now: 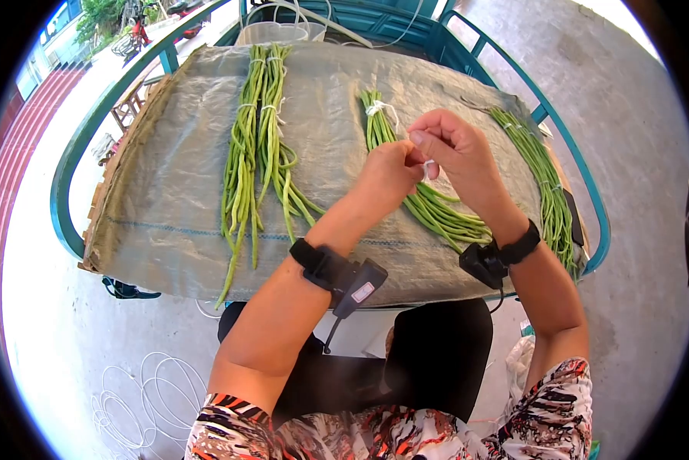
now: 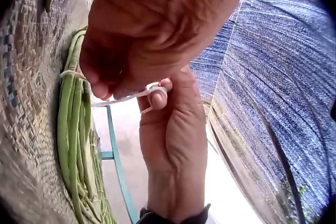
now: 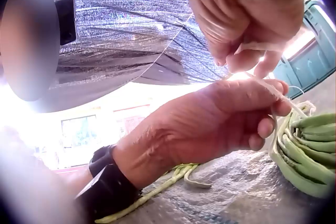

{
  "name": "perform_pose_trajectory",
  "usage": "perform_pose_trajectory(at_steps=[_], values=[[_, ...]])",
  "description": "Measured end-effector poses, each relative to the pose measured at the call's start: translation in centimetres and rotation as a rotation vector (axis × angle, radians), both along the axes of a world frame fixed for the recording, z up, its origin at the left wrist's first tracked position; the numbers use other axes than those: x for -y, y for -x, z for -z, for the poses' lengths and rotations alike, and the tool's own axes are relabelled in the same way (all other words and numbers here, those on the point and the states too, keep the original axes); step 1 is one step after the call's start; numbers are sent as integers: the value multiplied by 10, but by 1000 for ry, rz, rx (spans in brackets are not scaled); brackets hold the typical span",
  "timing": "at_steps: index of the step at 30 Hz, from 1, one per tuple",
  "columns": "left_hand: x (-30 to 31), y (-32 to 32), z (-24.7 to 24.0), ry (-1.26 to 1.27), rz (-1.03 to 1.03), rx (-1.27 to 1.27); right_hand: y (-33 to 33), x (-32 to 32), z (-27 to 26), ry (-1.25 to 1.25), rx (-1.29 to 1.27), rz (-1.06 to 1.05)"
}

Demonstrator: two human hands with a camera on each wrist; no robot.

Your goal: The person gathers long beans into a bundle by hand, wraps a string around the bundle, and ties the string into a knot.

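A teal cart [image 1: 60, 192] carries a greyish woven sheet [image 1: 183, 153], which spreads beneath the middle bundle [image 1: 436, 215] of long green beans. Left of the middle bundle lies a pair of bundles [image 1: 245, 146], tied near their far ends, with loose tails fanning toward the person. Right of the middle bundle, a longer bean bundle [image 1: 540, 176] lies along the sheet's edge.

The middle bundle itself lies on the sheet, bound with white near its far end. It looks fairly light and bendy as a whole, though single beans may snap if sharply folded, and their skins may be smooth enough to slide past one another. The tied far end seems the best hold, with a palm under the looser tails.

Above the middle bundle, the left hand [image 1: 390, 169] and right hand [image 1: 459, 153] meet, fingers drawn close. Both hands pinch a white string [image 2: 105, 102], which bends round a right fingertip and runs down toward the middle bundle. Thin, limp and nearly weightless by its look, the string is best taken near its ends, between thumb and forefinger.
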State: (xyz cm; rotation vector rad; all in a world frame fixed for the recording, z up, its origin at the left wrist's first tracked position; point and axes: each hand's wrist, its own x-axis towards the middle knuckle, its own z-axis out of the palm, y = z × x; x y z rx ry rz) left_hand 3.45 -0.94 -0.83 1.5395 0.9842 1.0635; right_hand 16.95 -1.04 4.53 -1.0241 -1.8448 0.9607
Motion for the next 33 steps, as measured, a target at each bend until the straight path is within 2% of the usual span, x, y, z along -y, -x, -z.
perform_pose_trajectory(at_steps=[3,5,6,8,11,15,18,21,24,28,31,33], values=[[4,-1,4,-113,17,31,2,-2,-1,-18,2,2],[-1,-2,7,-47,40,33,2,-6,2,-25,-8,3],[-3,-2,7,-14,51,34,0,-10,2,-249,52,55],[-6,0,8,-103,23,7,-6,-20,1,-694,175,159],[-9,1,14,-213,-30,-17,-21,-16,-5,-114,45,124],[-9,-2,15,-265,-26,93,-37,-10,7,386,177,-130],[-11,-2,17,-220,9,105,-34,-7,23,310,199,-166],[-8,0,14,-144,-49,63,-37,-6,26,346,122,-86],[-12,0,17,-222,-106,-11,-51,-13,34,312,161,-29],[-9,4,14,-59,-95,-31,-56,-7,34,243,125,111],[-7,4,9,-5,-95,-68,-50,5,26,438,-35,131],[-5,4,6,99,-106,-46,-50,5,34,457,-134,118]])
